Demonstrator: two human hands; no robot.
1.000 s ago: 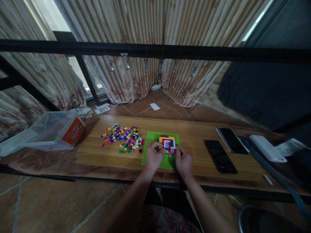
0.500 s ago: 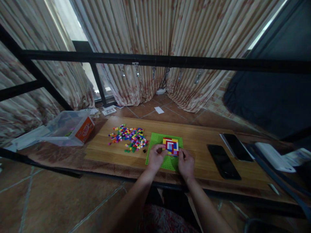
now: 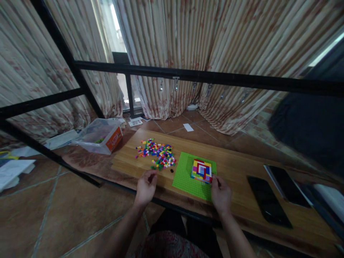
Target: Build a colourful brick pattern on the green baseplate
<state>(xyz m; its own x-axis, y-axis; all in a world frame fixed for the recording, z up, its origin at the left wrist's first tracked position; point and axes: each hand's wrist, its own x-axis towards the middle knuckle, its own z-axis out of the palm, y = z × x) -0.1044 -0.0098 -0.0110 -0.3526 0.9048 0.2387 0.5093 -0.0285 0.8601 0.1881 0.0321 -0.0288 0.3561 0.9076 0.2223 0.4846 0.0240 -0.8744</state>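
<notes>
A square build of toy bricks [image 3: 201, 170], with red, white, blue and yellow rings, sits on the green baseplate [image 3: 184, 181]. My right hand [image 3: 221, 194] is closed, its fingertips at the build's right front corner. To the left, my left hand [image 3: 146, 187] hovers at the table's front edge, just short of the pile of loose bricks [image 3: 162, 153]. Its fingers are curled together, and whatever may be between them is hidden. A single black brick [image 3: 172, 171] lies between the pile and the baseplate.
A clear plastic box [image 3: 95, 138] with an orange label stands left of the wooden board [image 3: 126, 157]. Two dark phone-like devices, one nearer [image 3: 268, 202] and one farther [image 3: 288, 184], lie on the right. A black metal rail [image 3: 161, 71] crosses behind, before striped curtains.
My left hand has left the brick build and moved left toward the loose bricks. My right hand stays at the build's right side. The camera view has turned left.
</notes>
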